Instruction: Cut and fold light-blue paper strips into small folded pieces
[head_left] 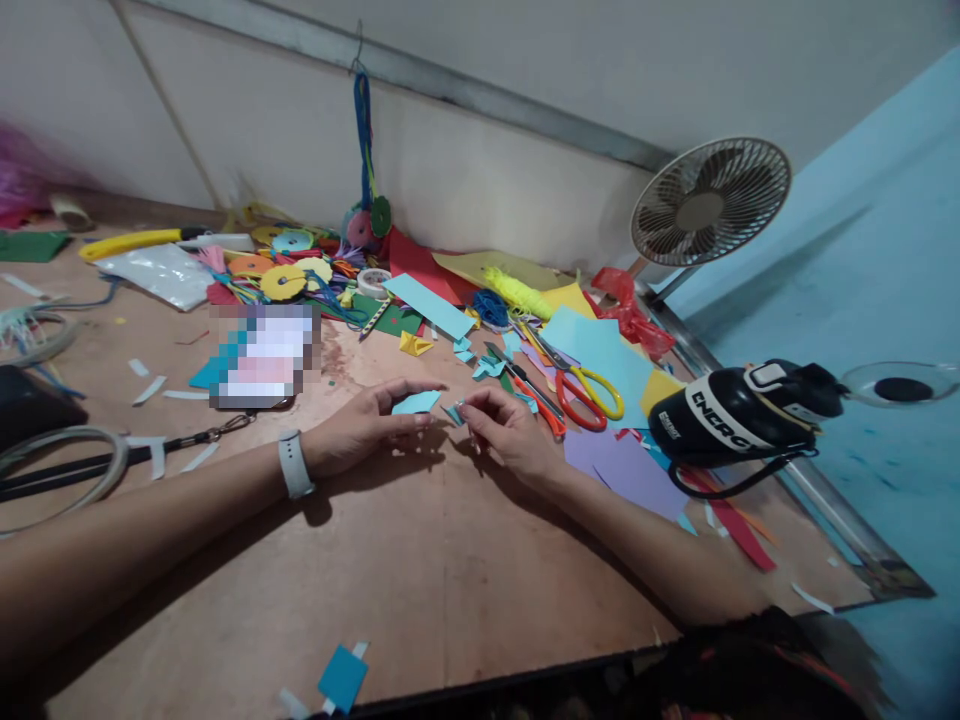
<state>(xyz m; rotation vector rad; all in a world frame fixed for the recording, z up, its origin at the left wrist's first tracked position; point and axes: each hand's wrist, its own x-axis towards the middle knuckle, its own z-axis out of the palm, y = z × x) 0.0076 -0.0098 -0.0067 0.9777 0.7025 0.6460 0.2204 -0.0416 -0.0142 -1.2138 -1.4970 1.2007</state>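
Both forearms reach in over the table from the near edge and converge toward the middle. The left hand (360, 425) lies low, palm down, with the fingers stretched forward and a pale band on the wrist. The right hand (506, 425) sits just beside it, close but apart, its fingers curled inward and the fingertips (466, 408) pinched together, pointing toward the left hand.

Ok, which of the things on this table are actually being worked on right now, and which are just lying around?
In hand:
- left hand resting on a light blue paper piece
- right hand pinching a small folded blue piece

Lying about:
- yellow-handled scissors
- orange-handled scissors
- black bottle
- fan
- tape roll
- purple paper
- yellow paper disc
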